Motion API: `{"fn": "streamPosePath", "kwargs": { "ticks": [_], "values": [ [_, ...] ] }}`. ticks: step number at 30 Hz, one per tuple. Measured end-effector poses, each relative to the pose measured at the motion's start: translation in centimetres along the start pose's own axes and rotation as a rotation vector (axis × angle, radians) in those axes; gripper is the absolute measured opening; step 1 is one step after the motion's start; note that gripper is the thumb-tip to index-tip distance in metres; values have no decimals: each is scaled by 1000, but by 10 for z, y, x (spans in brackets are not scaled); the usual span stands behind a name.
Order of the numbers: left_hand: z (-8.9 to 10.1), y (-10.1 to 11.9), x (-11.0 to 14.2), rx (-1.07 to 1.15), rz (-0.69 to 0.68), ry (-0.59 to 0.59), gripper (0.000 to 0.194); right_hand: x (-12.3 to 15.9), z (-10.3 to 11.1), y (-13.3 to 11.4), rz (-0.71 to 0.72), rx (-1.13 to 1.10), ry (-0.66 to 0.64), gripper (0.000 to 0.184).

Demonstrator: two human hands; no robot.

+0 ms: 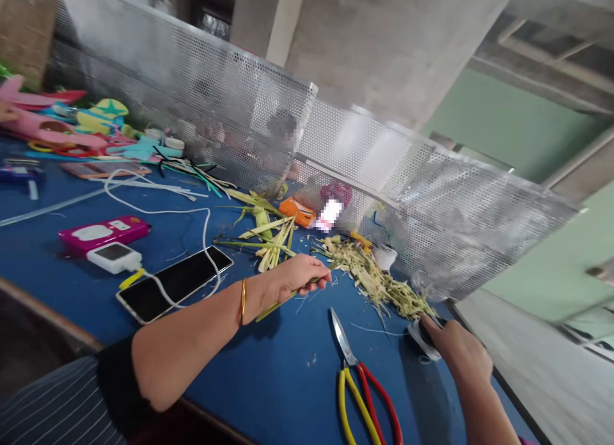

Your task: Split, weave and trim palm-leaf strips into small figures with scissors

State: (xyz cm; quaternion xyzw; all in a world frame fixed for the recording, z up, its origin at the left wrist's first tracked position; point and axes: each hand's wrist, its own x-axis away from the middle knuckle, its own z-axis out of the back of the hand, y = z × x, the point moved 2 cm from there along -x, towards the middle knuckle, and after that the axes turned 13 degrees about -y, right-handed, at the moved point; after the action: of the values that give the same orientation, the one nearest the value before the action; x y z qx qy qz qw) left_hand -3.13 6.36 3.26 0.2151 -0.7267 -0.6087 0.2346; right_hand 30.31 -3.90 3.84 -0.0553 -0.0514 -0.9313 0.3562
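My left hand (pixel 307 273), a gold bangle on its wrist, is closed on a thin green plant stalk (pixel 275 309), whose lower part slants back beneath the forearm. At the right edge of the blue table, my right hand (pixel 459 348) grips a spool of thread (pixel 423 340), dark with pale thread on it. A fine thread runs left from the spool across the tabletop. Scissors (pixel 346 349) with one yellow and one red handle lie between my hands, blades slightly apart. Beyond them is a heap of shredded greenish plant scraps (pixel 371 275). Longer pale green leaf strips (pixel 273 237) lie behind my left hand.
A black-screened phone (pixel 177 282), a white charging cable (pixel 158 211) and a magenta box (pixel 103 235) occupy the left side. Coloured craft sheets (pixel 71 128) pile up farther back. A perforated metal screen (pixel 215 87) borders the far edge, with an orange packet (pixel 297 211) near it.
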Motion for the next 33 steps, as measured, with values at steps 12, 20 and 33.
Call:
{"fn": "streamPosePath", "kwargs": {
  "ticks": [12,20,33],
  "values": [
    [-19,2,8,-52,-104,143,20,111,-13,-160,1055,-1197,-682,34],
    [-23,-10,2,-13,-14,52,22,100,-36,-151,882,-1534,-838,35],
    [-20,-10,0,-1,-78,182,24,87,-22,-143,990,-1410,-397,23]
  ]
}}
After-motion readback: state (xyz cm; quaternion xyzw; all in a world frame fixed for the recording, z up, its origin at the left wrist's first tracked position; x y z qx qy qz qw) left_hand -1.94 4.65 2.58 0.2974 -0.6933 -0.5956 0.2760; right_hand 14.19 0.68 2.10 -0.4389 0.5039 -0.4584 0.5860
